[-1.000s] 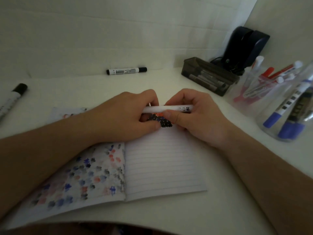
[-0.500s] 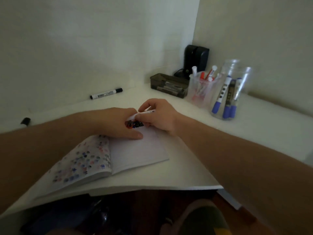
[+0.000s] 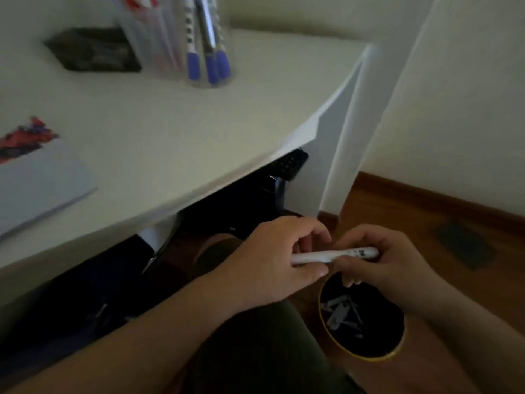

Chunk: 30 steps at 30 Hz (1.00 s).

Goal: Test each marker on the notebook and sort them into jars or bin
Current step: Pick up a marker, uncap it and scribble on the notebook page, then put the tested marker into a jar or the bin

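Note:
Both hands hold one white marker (image 3: 335,255) level, below the desk and just above a round bin (image 3: 395,351) with a yellow rim. My left hand (image 3: 272,260) grips the marker's left end. My right hand (image 3: 377,260) pinches its right end, where there is dark print. Several discarded markers lie in the bin's dark inside. On the desk, a clear jar (image 3: 208,44) holds blue-capped markers, and another clear jar (image 3: 147,27) behind it holds red ones. The open notebook (image 3: 37,177) lies at the left edge, with red and blue scribbles at its top.
The white desk (image 3: 176,132) has a curved front edge and a white leg (image 3: 341,155) at the right. A dark tray (image 3: 93,51) sits at the back left. Dark things fill the space under the desk. The floor (image 3: 426,217) is wood, with a dark patch at right.
Both hands left the notebook and carried the marker down and right, off the desk, to above the bin. The view swung down to the right.

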Available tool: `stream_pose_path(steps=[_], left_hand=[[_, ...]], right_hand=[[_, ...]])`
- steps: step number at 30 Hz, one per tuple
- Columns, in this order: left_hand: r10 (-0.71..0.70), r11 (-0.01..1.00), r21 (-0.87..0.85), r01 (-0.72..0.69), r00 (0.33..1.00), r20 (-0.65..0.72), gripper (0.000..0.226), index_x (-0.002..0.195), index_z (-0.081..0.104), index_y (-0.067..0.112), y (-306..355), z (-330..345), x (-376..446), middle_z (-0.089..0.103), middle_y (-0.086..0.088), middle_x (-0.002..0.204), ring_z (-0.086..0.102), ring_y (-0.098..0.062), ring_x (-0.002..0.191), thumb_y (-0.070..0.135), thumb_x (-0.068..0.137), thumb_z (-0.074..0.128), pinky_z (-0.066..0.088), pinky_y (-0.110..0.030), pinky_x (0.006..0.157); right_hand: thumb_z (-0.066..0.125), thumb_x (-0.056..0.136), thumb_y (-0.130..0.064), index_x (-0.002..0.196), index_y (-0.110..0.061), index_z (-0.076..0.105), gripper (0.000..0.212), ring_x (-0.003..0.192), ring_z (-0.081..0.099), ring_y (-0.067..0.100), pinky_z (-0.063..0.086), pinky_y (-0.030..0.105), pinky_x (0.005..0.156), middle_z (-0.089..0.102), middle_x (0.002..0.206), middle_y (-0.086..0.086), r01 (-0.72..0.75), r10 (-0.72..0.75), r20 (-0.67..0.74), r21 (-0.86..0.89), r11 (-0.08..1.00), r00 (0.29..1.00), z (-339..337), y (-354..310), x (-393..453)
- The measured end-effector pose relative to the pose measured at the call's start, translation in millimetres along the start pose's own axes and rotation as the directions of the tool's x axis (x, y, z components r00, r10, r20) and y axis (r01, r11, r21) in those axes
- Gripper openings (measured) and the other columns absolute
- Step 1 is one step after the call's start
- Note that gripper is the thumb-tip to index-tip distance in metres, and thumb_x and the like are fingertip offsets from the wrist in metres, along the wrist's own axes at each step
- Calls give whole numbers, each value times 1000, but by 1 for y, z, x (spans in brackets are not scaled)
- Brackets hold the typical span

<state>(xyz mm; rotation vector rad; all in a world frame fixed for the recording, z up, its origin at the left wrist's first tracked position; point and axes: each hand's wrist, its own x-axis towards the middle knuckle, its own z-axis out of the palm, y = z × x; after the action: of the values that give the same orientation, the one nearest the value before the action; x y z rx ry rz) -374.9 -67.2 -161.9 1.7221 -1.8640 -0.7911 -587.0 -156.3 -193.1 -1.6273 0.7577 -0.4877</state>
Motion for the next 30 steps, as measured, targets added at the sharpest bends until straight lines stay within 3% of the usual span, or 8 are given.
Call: stream_pose_path(steps=[4, 8, 11, 18, 22, 26, 30], left_hand=[[-97, 995, 5, 101, 939, 330, 26, 113, 64, 44, -19, 96, 55, 57, 19, 102, 58, 0, 88, 39, 90, 75, 48, -18, 71], [-263, 943, 5, 333, 739, 621, 34, 123, 60, 43, -36, 153, 79, 56, 17, 113, 63, -10, 96, 38, 92, 75, 58, -33, 83], [-319, 935, 120, 334, 644, 695, 44, 132, 56, 40, -46, 170, 86, 52, 13, 120, 60, -16, 105, 36, 92, 76, 56, -41, 94], [-367, 923, 164, 349, 664, 651, 54, 140, 53, 31, -63, 179, 99, 55, 4, 125, 62, -17, 102, 29, 91, 76, 60, -38, 89], [-374, 927, 270, 260, 687, 623, 48, 141, 51, 29, -68, 188, 102, 45, -3, 138, 55, -23, 109, 32, 96, 68, 55, -38, 91], [-356, 934, 269, 234, 662, 659, 49, 142, 48, 31, -68, 194, 103, 41, -3, 144, 52, -26, 120, 32, 96, 68, 53, -42, 98], [-333, 943, 237, 234, 684, 649, 50, 141, 49, 32, -70, 192, 104, 43, -2, 145, 50, -25, 126, 32, 95, 69, 50, -44, 102]], right_hand=[[76, 90, -12, 98, -9, 72, 10, 71, 72, 22, 59, 28, 69, 74, 81, 9, -256, 268, -158, 92, 962, 950, -19, 98, -43], [75, 94, -10, 105, -7, 70, 12, 77, 71, 21, 56, 27, 72, 73, 87, 6, -431, 477, -229, 224, 874, 849, -20, 171, -78], [77, 93, -9, 107, -7, 69, 16, 76, 71, 21, 56, 25, 68, 72, 89, 11, -505, 586, -232, 328, 798, 776, -14, 199, -87], [77, 93, -9, 107, -11, 70, 16, 72, 70, 23, 55, 28, 64, 73, 88, 15, -547, 697, -247, 468, 694, 673, -3, 243, -73], [76, 94, -10, 108, -8, 67, 16, 71, 68, 26, 54, 36, 63, 69, 98, 22, -628, 765, -255, 450, 635, 592, 1, 290, -67], [74, 95, -19, 110, -11, 66, 19, 70, 68, 24, 58, 37, 61, 69, 99, 17, -787, 817, -205, 221, 576, 540, 14, 330, -63], [74, 94, -19, 123, -13, 63, 32, 63, 65, 17, 51, 27, 57, 68, 85, 8, -813, 814, -41, 49, 581, 579, 25, 329, -53]])
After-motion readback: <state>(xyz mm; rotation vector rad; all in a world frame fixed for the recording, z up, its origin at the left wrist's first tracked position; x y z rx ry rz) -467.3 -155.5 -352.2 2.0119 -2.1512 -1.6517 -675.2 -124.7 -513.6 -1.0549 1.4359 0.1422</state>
